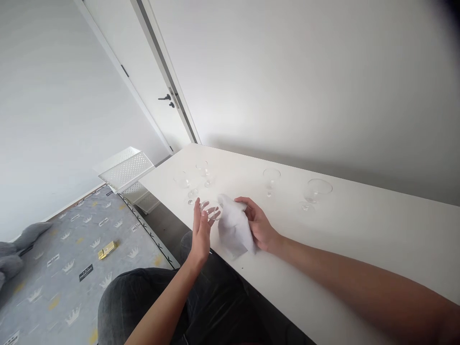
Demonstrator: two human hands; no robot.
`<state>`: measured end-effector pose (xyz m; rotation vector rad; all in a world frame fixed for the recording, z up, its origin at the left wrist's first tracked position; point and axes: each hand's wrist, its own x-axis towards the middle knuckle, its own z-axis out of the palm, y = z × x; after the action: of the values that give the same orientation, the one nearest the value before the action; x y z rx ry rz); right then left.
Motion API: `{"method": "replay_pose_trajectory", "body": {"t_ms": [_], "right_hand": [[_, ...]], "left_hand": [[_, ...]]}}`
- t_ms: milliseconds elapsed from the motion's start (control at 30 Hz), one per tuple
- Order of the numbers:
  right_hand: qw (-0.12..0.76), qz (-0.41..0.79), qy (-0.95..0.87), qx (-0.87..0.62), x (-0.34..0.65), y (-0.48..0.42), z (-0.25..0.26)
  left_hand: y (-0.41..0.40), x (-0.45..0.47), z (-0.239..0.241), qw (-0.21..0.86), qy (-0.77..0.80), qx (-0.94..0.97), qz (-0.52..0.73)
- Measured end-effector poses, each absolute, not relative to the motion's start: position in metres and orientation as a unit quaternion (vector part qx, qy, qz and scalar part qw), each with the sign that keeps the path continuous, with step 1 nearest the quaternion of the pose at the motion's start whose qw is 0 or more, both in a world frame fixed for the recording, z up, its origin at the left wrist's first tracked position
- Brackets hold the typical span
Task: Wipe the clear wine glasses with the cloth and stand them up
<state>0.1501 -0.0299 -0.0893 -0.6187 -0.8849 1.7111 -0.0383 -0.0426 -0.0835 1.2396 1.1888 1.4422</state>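
My left hand (pixel 202 230) has its fingers around a clear glass (pixel 214 213), which is tilted above the table's front edge. Only part of that glass shows between the fingers and the cloth. A white cloth (pixel 235 225) hangs from my right hand (pixel 259 224), its fingers closed on the upper right side. The cloth's left edge meets the glass, or comes very near it. Beyond my left hand stand two clear stemmed glasses, a nearer one (pixel 182 180) and a farther one (pixel 202 168).
Farther right on the white table (pixel 359 239) are another stemmed glass (pixel 271 176) and a wider one (pixel 319 189). White perforated racks (pixel 127 170) stand past the table's left end. A gold packet (pixel 108 250) lies on a patterned grey mattress (pixel 68 282). A wall backs the table.
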Motion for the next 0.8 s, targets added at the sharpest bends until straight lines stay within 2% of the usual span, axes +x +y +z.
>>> {"method": "replay_pose_trajectory", "body": {"t_ms": [233,433,600,700,800], "right_hand": [[0.509,0.678,-0.479,-0.228,0.152,-0.039,-0.084],[0.412,0.704,-0.545,-0.192,0.16,-0.042,-0.083],[0.421,0.726,-0.51,-0.187,0.153,-0.036,-0.087],[0.47,0.628,-0.568,-0.25,0.148,-0.039,-0.093],[0.475,0.478,-0.689,-0.266,0.148,-0.043,-0.102]], "left_hand": [[-0.061,-0.011,-0.081,0.308,0.488,0.566,0.589],[-0.054,-0.028,-0.076,0.328,0.436,0.664,0.511],[-0.055,-0.033,-0.068,0.339,0.518,0.606,0.5],[-0.064,-0.019,-0.057,0.37,0.584,0.534,0.487],[-0.074,-0.008,-0.043,0.349,0.605,0.53,0.48]]}}
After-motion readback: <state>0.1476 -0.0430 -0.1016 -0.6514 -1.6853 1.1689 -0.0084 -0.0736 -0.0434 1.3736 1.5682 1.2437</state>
